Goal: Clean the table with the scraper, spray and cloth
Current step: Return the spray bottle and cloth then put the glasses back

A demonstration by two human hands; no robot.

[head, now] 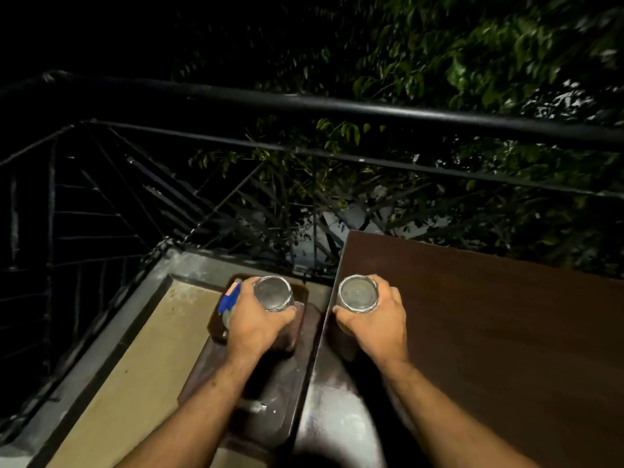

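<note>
Night balcony: black metal railing [337, 108] ahead, tree foliage [456, 62] behind it, tan tiled floor [135, 366] below left. Dark brown worktop [489, 315] sits under and to the right of the right hand [374, 319]; only its corner and near part are in frame.

Right hand grips a clear glass jar [358, 293] from the side, fingers curled round it, jar mouth facing up, just at the worktop's left edge. Can't tell whether the jar base touches the surface.

Left hand [256, 320] grips a second glass jar [273, 293] the same way, over a dark stool-like wooden surface [270, 400] left of the worktop. Both jars look empty, though the interiors are dim.

Blue and orange item [229, 297], possibly the spray bottle, sits just left of the left hand, partly hidden behind it, in a dark tray [216, 319] with that hand. Can't confirm what it is.

Scraper and cloth: can't make out either.
</note>
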